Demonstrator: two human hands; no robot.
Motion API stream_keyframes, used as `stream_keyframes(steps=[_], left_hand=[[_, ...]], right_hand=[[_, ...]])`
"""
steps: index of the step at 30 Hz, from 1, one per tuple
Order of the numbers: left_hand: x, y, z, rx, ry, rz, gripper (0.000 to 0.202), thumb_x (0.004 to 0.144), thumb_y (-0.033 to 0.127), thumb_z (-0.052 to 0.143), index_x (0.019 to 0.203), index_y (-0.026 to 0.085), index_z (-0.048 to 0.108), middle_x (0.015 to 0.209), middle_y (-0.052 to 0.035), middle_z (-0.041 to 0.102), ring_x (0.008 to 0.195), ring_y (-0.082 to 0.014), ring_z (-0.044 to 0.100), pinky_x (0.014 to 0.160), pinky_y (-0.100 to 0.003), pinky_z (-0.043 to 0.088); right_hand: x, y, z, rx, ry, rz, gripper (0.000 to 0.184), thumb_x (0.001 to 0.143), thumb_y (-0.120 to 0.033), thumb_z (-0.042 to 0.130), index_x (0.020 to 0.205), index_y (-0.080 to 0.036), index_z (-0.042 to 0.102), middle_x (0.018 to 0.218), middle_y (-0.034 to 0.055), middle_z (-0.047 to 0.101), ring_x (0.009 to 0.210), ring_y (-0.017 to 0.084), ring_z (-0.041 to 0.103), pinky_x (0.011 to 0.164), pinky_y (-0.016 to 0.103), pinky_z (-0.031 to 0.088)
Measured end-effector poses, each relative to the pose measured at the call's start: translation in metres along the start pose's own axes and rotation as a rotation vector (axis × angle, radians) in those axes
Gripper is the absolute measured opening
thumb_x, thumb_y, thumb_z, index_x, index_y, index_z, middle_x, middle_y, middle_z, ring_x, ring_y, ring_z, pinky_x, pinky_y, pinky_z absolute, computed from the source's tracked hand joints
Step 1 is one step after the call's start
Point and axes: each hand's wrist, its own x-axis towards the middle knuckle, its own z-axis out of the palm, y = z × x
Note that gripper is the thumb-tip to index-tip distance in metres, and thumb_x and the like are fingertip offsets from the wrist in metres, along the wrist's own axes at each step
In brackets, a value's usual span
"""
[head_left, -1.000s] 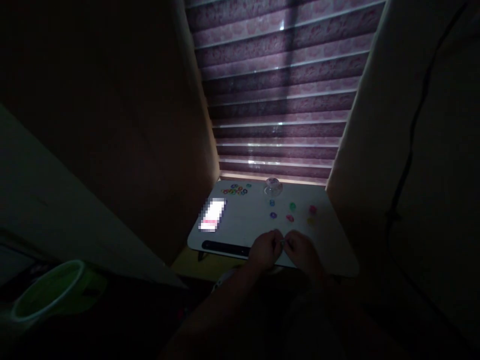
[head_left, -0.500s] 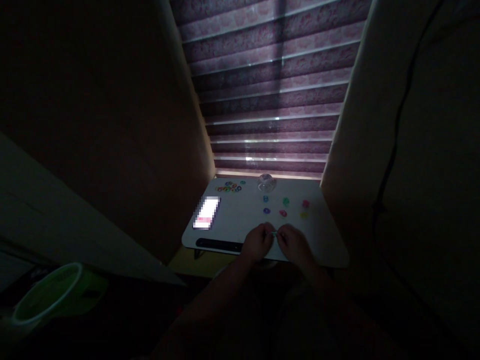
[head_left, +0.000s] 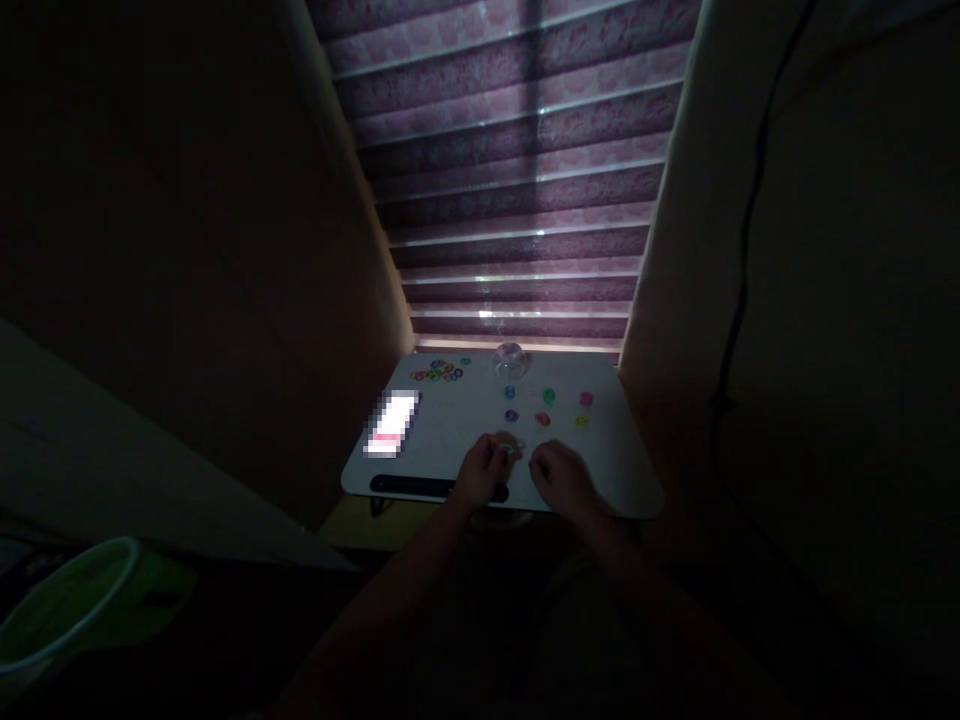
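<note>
The room is dark. A small white lap table (head_left: pixel 465 430) stands below a window blind. My left hand (head_left: pixel 482 472) pinches a tiny ring-like piece (head_left: pixel 507 451) at its fingertips near the table's front edge. My right hand (head_left: pixel 561 478) rests just to the right with fingers curled; whether it holds anything is too dim to tell. Beyond the hands lie several small coloured rings (head_left: pixel 543 419) in blue, green, pink and yellow. A heap of coloured rings (head_left: pixel 439 373) sits at the far left corner, and a clear round container (head_left: pixel 509 359) stands at the back.
A lit phone (head_left: pixel 391 425) lies on the table's left side. A dark slot (head_left: pixel 409 486) runs along the front edge. A green cup (head_left: pixel 67 610) is at lower left. Walls close in on both sides; a black cable (head_left: pixel 739 260) hangs on the right wall.
My hands, joined on one small piece before, have come apart; the left keeps the piece. The view has shifted so the table sits further left and higher.
</note>
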Motion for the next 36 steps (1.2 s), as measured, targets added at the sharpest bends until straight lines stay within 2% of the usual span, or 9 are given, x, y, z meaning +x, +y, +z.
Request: stream_keyframes(steps=[5,9,12,15,18,25,28,30,36], left_hand=[[-0.006,0.006,0.002,0.063,-0.094,0.041,0.019,0.095,0.039,0.055,0.089,0.021,0.057,0.079,0.0008,0.065,0.073,-0.0167,0.059,0.071,-0.028,0.046],[-0.009,0.012,0.003,0.188,-0.139,0.100,0.020,0.097,0.039,0.053,0.092,0.021,0.058,0.085,-0.0012,0.068,0.077,-0.0180,0.061,0.074,-0.029,0.046],[-0.010,0.013,0.003,0.239,-0.140,0.112,0.021,0.099,0.040,0.050,0.094,0.021,0.058,0.086,-0.0025,0.068,0.078,-0.0194,0.062,0.073,-0.029,0.046],[-0.011,0.014,0.004,0.258,-0.136,0.109,0.018,0.099,0.036,0.049,0.095,0.021,0.057,0.090,-0.0038,0.068,0.081,-0.0206,0.063,0.074,-0.030,0.046],[-0.011,0.014,0.004,0.151,-0.115,0.080,0.014,0.098,0.034,0.051,0.093,0.022,0.057,0.090,-0.0035,0.067,0.083,-0.0206,0.063,0.078,-0.031,0.047],[-0.006,0.009,-0.002,-0.007,0.021,0.032,0.025,0.104,0.039,0.039,0.095,0.020,0.053,0.091,-0.0040,0.067,0.081,-0.0174,0.063,0.078,-0.029,0.049],[-0.010,0.009,-0.001,0.000,-0.016,0.077,0.023,0.100,0.040,0.048,0.091,0.020,0.056,0.086,-0.0021,0.068,0.078,-0.0169,0.062,0.075,-0.028,0.048],[-0.013,0.010,0.001,0.086,-0.112,0.144,0.018,0.099,0.036,0.051,0.094,0.021,0.059,0.091,-0.0021,0.070,0.082,-0.0170,0.063,0.077,-0.027,0.047],[-0.019,0.014,0.003,0.228,-0.146,0.159,0.012,0.097,0.031,0.053,0.098,0.022,0.061,0.090,-0.0018,0.069,0.082,-0.0188,0.064,0.074,-0.027,0.045]], right_hand=[[0.001,0.002,0.003,-0.006,0.005,0.001,0.009,0.089,-0.029,0.060,0.087,-0.022,0.065,0.079,0.0029,0.062,0.076,0.019,0.055,0.069,0.026,0.038],[0.002,0.004,0.005,-0.051,-0.062,-0.028,0.017,0.092,-0.027,0.057,0.076,-0.022,0.063,0.076,0.0024,0.064,0.074,0.018,0.056,0.070,0.026,0.037],[0.001,0.005,0.006,-0.073,-0.059,-0.030,0.018,0.092,-0.025,0.056,0.075,-0.022,0.062,0.077,0.0024,0.064,0.074,0.018,0.056,0.070,0.026,0.037],[0.000,0.004,0.006,-0.075,-0.041,-0.039,0.018,0.092,-0.023,0.055,0.074,-0.022,0.060,0.076,0.0022,0.063,0.074,0.017,0.056,0.070,0.026,0.036],[0.000,0.002,0.006,-0.065,-0.029,-0.047,0.020,0.092,-0.022,0.053,0.073,-0.022,0.059,0.075,0.0020,0.062,0.073,0.017,0.056,0.069,0.026,0.036],[-0.001,0.000,0.005,-0.075,0.009,-0.046,0.021,0.091,-0.020,0.050,0.073,-0.022,0.060,0.073,0.0017,0.062,0.069,0.016,0.055,0.066,0.026,0.036],[-0.002,0.001,0.008,-0.055,0.014,-0.047,0.018,0.090,-0.023,0.053,0.072,-0.022,0.058,0.072,0.0006,0.060,0.067,0.015,0.053,0.064,0.026,0.035],[-0.003,0.003,0.010,-0.052,0.022,-0.042,0.018,0.091,-0.028,0.055,0.074,-0.022,0.057,0.072,0.0001,0.059,0.065,0.015,0.052,0.063,0.026,0.034],[-0.004,0.007,0.013,-0.079,-0.045,-0.075,0.023,0.093,-0.025,0.047,0.072,-0.022,0.055,0.073,0.0015,0.060,0.068,0.016,0.053,0.065,0.028,0.034]])
